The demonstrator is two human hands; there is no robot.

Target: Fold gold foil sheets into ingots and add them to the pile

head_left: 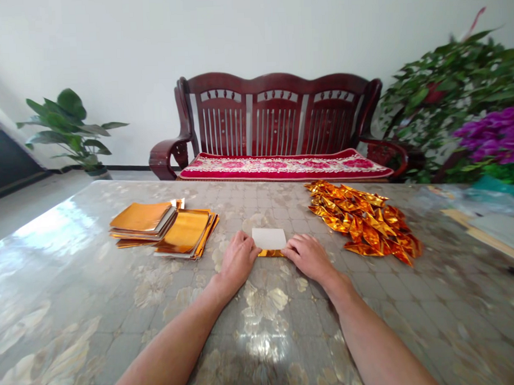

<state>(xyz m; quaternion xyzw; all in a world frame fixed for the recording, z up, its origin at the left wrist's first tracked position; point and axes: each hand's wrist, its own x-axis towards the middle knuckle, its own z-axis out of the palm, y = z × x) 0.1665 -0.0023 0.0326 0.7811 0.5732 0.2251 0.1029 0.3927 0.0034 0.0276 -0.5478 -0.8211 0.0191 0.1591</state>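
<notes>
A small sheet of gold foil paper point(269, 238) lies on the table with its white side up. Its near edge is folded over into a narrow shiny gold strip. My left hand point(239, 254) pinches the left end of that fold, fingers curled. At the opposite end, my right hand point(308, 254) grips the fold in the same way, thumb and fingers together. To the left are stacks of flat gold foil sheets point(185, 231). On the right sits a heap of folded, pointed gold foil pieces point(363, 217).
A patterned, glossy cover spreads over the table point(168, 319). Beyond it stands a dark red wooden bench point(275, 113) with a red cushion. Papers and clear plastic point(494, 223) lie at the right edge. Potted plants point(75, 131) and purple flowers point(495, 136) flank the bench.
</notes>
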